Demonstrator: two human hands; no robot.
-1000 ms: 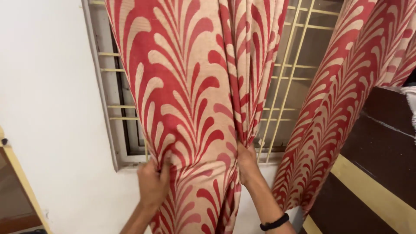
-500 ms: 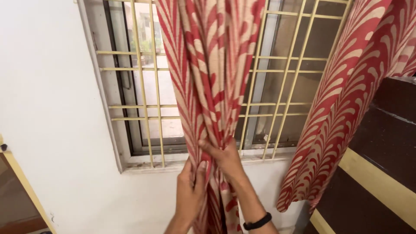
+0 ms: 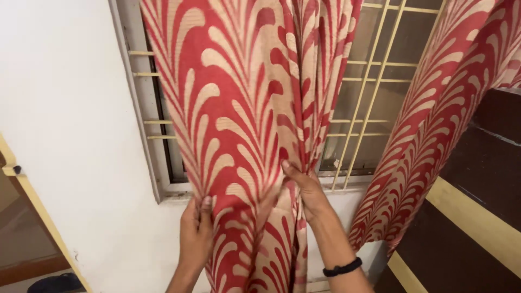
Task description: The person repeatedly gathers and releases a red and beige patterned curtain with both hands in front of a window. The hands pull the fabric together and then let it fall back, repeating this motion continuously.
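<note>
The person stands close to the window, both hands on the red and cream leaf-patterned curtain (image 3: 244, 108) that hangs in front of it. The left hand (image 3: 196, 236) pinches the curtain's left edge low down, thumb on the front of the cloth and fingers behind it. The right hand (image 3: 305, 190), with a black band (image 3: 342, 267) on its wrist, is closed on a gathered fold at the panel's right side, just below the window sill (image 3: 347, 184). Between the two hands the fabric is spread wide and covers most of the left half of the cream window grille (image 3: 374, 81). A second matching curtain (image 3: 434, 141) hangs to the right, beside dark wooden furniture (image 3: 483, 179). White wall (image 3: 59, 119) fills the left.
</note>
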